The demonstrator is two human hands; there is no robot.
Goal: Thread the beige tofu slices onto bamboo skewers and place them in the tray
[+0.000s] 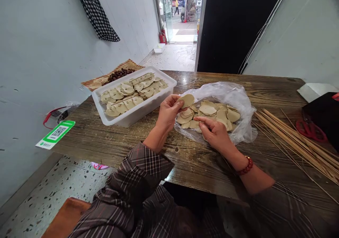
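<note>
My left hand (169, 112) pinches a pale, flat round slice (186, 100) between thumb and fingers, raised above the pile. In my right hand (213, 132) is a thin bamboo skewer (197, 120); its tip pokes out past the fingertips, apart from the slice, and most of its length is hidden by the hand. Under both hands lies a clear plastic bag (245, 105), spread open, with many similar slices (208, 109) heaped in it. Left of my left hand stands a white plastic tub (137, 113) with rows of skewered slices (124, 89).
A bundle of bamboo skewers (296, 142) lies at the right beside red-handled scissors (311, 130) and a black box (321, 114). Behind the tub, dark dried pieces (120, 74) rest on a patterned mat (96, 84). A green QR card (57, 133) sits at the table's left edge.
</note>
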